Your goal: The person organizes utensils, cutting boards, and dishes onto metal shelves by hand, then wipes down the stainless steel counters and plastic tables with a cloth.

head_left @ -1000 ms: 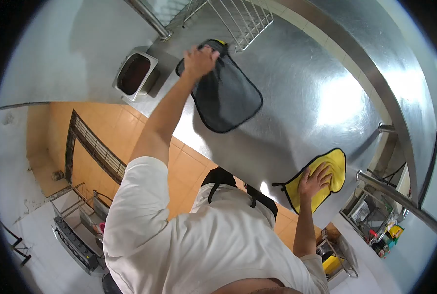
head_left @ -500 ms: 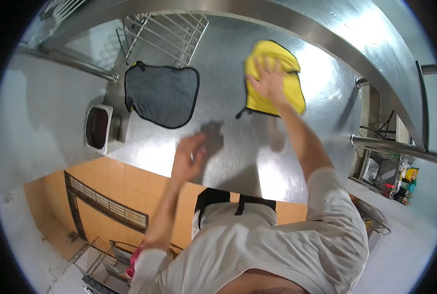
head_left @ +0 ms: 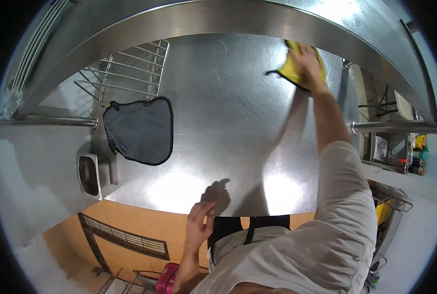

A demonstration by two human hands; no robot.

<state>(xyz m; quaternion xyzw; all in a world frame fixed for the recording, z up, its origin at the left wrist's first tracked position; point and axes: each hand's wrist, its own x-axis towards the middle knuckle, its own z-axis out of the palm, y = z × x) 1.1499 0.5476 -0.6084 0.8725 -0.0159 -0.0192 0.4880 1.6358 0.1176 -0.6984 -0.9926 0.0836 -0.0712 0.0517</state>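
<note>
Under my right hand [head_left: 307,63] lies a yellow microfiber cloth [head_left: 291,70] with black edging, pressed to the far right of the steel table [head_left: 218,117]. The palm rests flat on it with fingers stretched forward; part of the cloth is hidden behind the shelf edge. My left hand [head_left: 199,224] hangs at the table's front edge, holding nothing, its fingers loosely bent and apart. A grey cloth [head_left: 140,131] with black trim lies spread on the left side of the table, away from both hands.
A wire rack [head_left: 130,73] stands at the back left. At the left edge sits a small steel container [head_left: 89,175]. A steel shelf [head_left: 218,18] crosses above the table's far side, with posts at both ends. Shelves with bottles [head_left: 417,157] stand at the right.
My right hand has slid the yellow cloth away and to the right, toward the back. My left hand has drawn back to the front edge. The camera view has shifted.
</note>
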